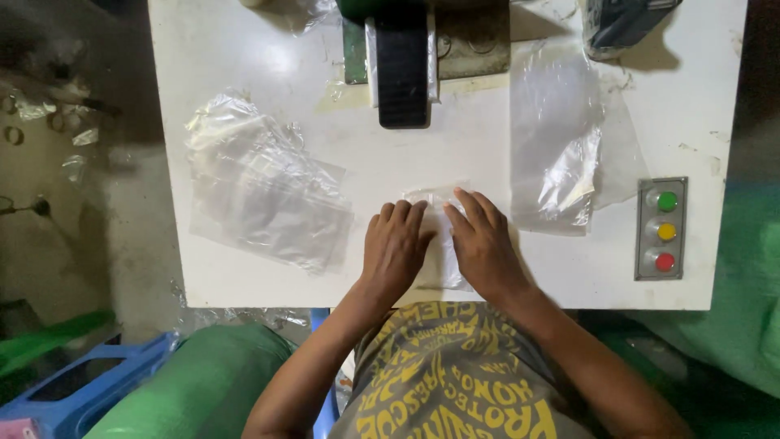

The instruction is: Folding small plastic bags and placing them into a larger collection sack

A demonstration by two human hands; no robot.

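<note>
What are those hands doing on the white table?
A person is pressing both hands flat on a small clear plastic bag at the near edge of a white table. The left hand and the right hand lie side by side on it. A pile of clear bags sits to the left, more clear plastic to the right. A black machine part stands behind, and a panel with green, yellow and red buttons is at the right.

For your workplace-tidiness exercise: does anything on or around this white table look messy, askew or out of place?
Yes. The pile of clear plastic bags left of the hands is crumpled and skewed, not stacked square. Loose plastic scraps lie on the floor under the table's front edge. The small bag beneath both hands lies flat.
</note>
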